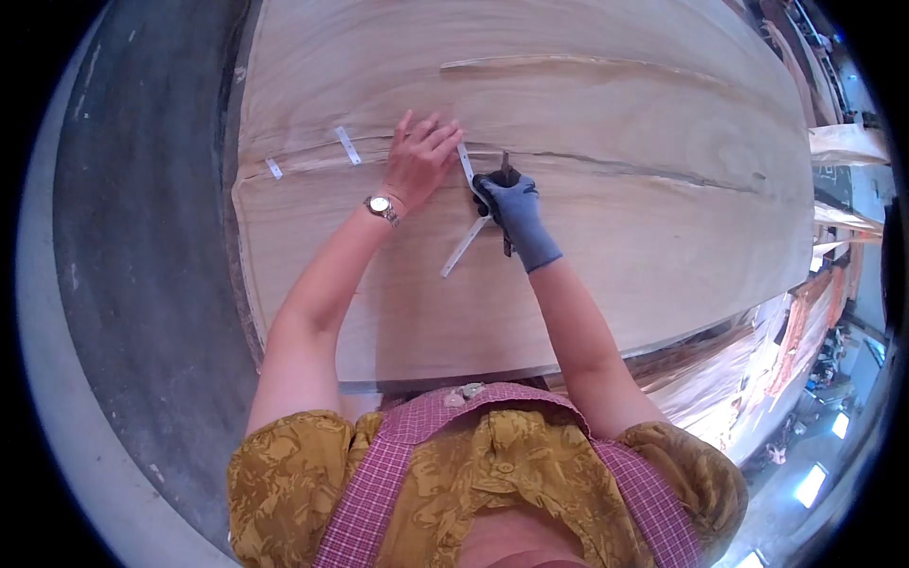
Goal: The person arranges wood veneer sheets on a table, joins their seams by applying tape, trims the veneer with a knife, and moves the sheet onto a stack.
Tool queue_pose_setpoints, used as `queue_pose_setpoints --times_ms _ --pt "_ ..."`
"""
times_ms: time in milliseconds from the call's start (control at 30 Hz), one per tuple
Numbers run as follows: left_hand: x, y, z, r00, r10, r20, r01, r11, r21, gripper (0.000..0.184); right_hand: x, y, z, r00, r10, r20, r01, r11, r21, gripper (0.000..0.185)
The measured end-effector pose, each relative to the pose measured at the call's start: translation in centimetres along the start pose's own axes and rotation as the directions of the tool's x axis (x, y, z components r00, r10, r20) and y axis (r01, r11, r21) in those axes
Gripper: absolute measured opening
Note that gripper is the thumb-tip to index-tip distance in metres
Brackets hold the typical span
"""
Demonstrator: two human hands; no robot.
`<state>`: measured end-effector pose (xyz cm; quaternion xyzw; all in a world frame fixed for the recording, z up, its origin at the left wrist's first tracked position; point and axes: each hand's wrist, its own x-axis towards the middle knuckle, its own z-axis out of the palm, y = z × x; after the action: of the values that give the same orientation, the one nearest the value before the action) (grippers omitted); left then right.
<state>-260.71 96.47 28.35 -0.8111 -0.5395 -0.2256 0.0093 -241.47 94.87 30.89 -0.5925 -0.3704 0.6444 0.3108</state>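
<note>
A wide pale wood sheet (606,256) lies before me, with a long split running across it. My left hand (421,164), bare with a watch at the wrist, rests on the split with its fingers spread. In a grey-blue glove, my right hand (511,204) is closed around a dark narrow tool (507,248). A white tape strip (459,248) extends from the gloved hand toward me, and its upper part reaches the split beside my left fingertips. Two short white tape pieces, one (348,146) near my left hand and one (275,168) near the sheet's left edge, cross the split.
A second split (578,61) with a raised edge runs along the far part of the sheet. To the left is a dark grey surface (142,237). Torn veneer sheets (739,379) lie at the right, beyond the sheet's edge.
</note>
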Motion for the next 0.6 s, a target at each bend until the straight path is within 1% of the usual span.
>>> queue_pose_setpoints --times_ms 33,67,167,233,333,367,400,433,467,500,533,600 --pt "-0.4 0.4 0.1 1.000 0.023 -0.012 -0.023 1.000 0.002 0.036 0.1 0.2 -0.1 1.000 -0.015 0.012 0.014 0.999 0.033 0.016" --pt "-0.8 0.8 0.1 0.999 0.046 -0.024 -0.046 0.999 0.004 0.038 0.2 0.4 -0.1 1.000 -0.015 0.025 0.014 1.000 0.024 0.017" --pt "-1.7 2.3 -0.9 0.995 0.096 0.027 -0.096 0.995 -0.021 0.043 0.2 0.4 -0.4 0.998 -0.015 0.061 0.016 1.000 -0.010 0.018" --pt "-1.8 2.6 -1.5 0.995 0.078 0.065 -0.074 0.996 -0.059 0.046 0.2 0.2 -0.8 0.996 -0.022 0.081 0.026 0.999 -0.045 0.020" --pt "-2.3 2.8 -2.3 0.990 0.050 0.134 -0.039 0.996 -0.086 0.049 -0.4 -1.1 -2.3 0.979 0.040 0.200 0.000 0.980 -0.197 0.021" --pt "-1.8 2.9 -2.3 0.988 0.062 0.144 -0.048 0.994 -0.096 0.050 0.1 -1.2 -2.7 0.980 -0.056 0.190 0.124 0.922 -0.367 0.021" --pt "-1.8 2.7 -2.0 0.987 0.072 0.143 -0.062 0.995 -0.078 0.051 3.0 1.9 -3.8 0.947 -0.261 0.188 0.322 0.782 -0.534 0.021" --pt "-2.0 2.8 -1.8 0.986 0.086 0.142 -0.078 0.995 -0.060 0.051 2.2 0.9 -5.0 0.954 -0.250 0.165 0.299 0.777 -0.554 0.022" --pt "-1.9 2.9 -2.1 0.985 0.089 0.148 -0.083 0.996 -0.046 0.050 1.9 0.9 -6.0 0.957 -0.223 0.188 0.287 0.830 -0.477 0.022" --pt "-1.8 3.3 -2.4 0.984 0.081 0.156 -0.078 0.997 -0.025 0.049 -0.6 -1.7 -7.5 0.961 -0.130 0.243 0.226 0.878 -0.422 0.022" --pt "-1.4 4.1 -2.9 0.986 0.088 0.144 -0.085 0.996 -0.024 0.045 -1.6 -1.4 -9.0 0.955 -0.105 0.277 0.187 0.939 -0.289 0.022" --pt "-1.1 4.5 -3.4 0.987 0.096 0.126 -0.096 0.995 -0.009 0.039 -6.7 -3.8 -12.1 0.945 -0.076 0.317 0.139 0.974 -0.180 0.020"
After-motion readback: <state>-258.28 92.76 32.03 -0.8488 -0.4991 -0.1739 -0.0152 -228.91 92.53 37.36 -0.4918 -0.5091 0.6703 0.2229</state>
